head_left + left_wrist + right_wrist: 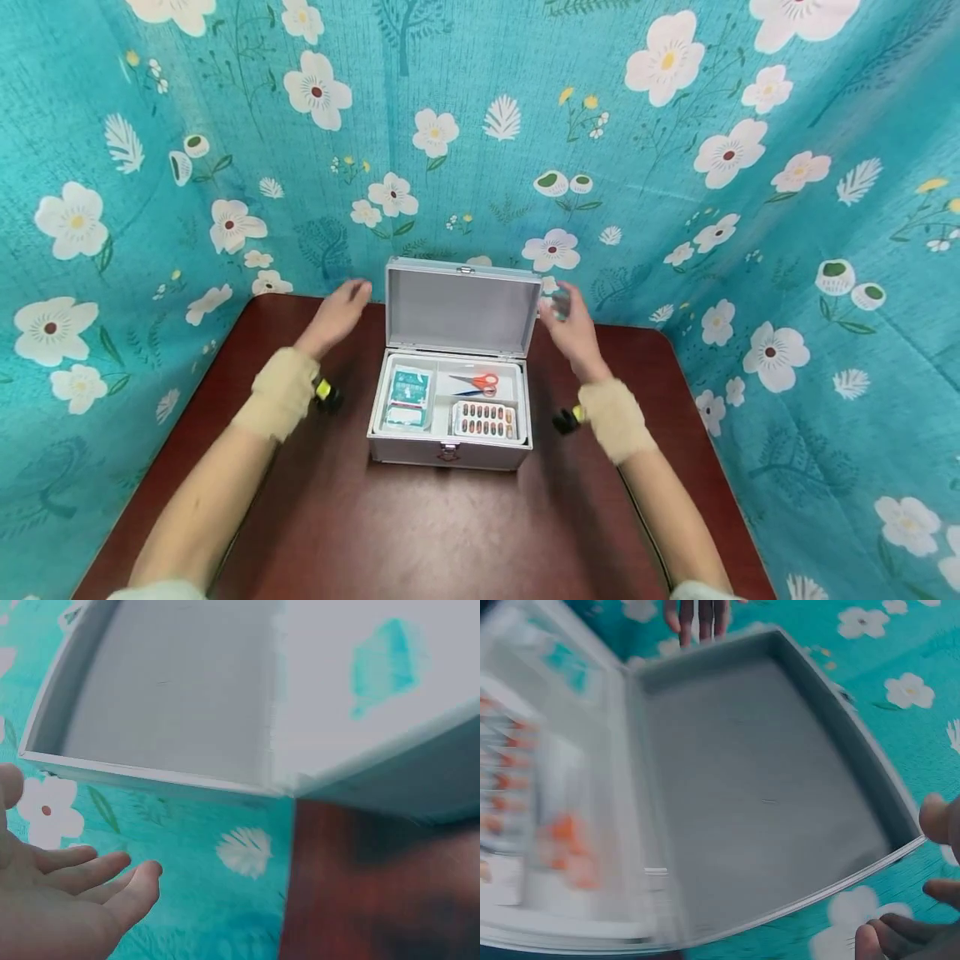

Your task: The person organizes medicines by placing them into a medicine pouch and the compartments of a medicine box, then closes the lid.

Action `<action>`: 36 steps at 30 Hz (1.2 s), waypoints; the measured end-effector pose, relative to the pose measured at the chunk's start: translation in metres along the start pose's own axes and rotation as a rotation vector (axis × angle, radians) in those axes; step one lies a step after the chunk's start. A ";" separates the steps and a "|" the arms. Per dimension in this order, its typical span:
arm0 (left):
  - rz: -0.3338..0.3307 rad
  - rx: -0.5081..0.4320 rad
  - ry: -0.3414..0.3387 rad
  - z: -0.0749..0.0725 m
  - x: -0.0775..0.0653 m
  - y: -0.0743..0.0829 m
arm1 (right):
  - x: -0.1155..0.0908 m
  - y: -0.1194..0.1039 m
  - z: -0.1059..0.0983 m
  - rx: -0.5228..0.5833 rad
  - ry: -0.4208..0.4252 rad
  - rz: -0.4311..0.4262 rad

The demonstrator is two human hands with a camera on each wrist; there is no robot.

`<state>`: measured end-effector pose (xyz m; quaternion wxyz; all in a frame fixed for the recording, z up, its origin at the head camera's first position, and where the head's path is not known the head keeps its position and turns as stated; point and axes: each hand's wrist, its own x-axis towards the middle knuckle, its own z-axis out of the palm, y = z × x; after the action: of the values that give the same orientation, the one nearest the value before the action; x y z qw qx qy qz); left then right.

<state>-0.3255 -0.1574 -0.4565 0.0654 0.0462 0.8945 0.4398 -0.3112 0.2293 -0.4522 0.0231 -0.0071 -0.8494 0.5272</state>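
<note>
A silver first-aid-style case (447, 454) stands on the table with its lid (463, 308) raised. Its white tray holds scissors (483, 381) with orange handles, a slim blue item beside them, blister packs of capsules (483, 419) and green-and-white packets (408, 392). To the left of the lid, my left hand (337, 317) is apart from it, fingers loosely extended, as the left wrist view shows. On the other side, my right hand (573, 329) is close to the lid's right edge with thumb and fingers spread. Whether it touches the lid I cannot tell. Neither hand holds anything.
The dark red-brown table (442, 533) reaches forward to a teal flowered curtain (480, 158), which hangs behind and along both sides. Each wrist wears a beige band (279, 393) with a small black camera (328, 398).
</note>
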 end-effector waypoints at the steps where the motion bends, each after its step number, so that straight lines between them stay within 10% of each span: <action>1: -0.006 -0.026 -0.009 -0.003 0.009 0.006 | 0.011 -0.008 0.001 -0.019 -0.008 -0.020; 11: 0.016 -0.089 -0.053 -0.004 0.019 0.027 | 0.040 -0.025 0.022 -0.133 -0.148 -0.098; 22: 0.201 -0.109 -0.076 -0.008 -0.040 0.015 | -0.028 -0.015 -0.001 -0.225 -0.138 -0.346; 36: 0.529 -0.154 0.103 0.070 -0.103 -0.030 | -0.108 0.055 0.018 -0.375 0.025 -0.901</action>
<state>-0.2135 -0.1355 -0.5145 -0.0937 0.2504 0.8174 0.5102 -0.2048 0.2334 -0.5133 0.2574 0.3507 -0.8480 0.3027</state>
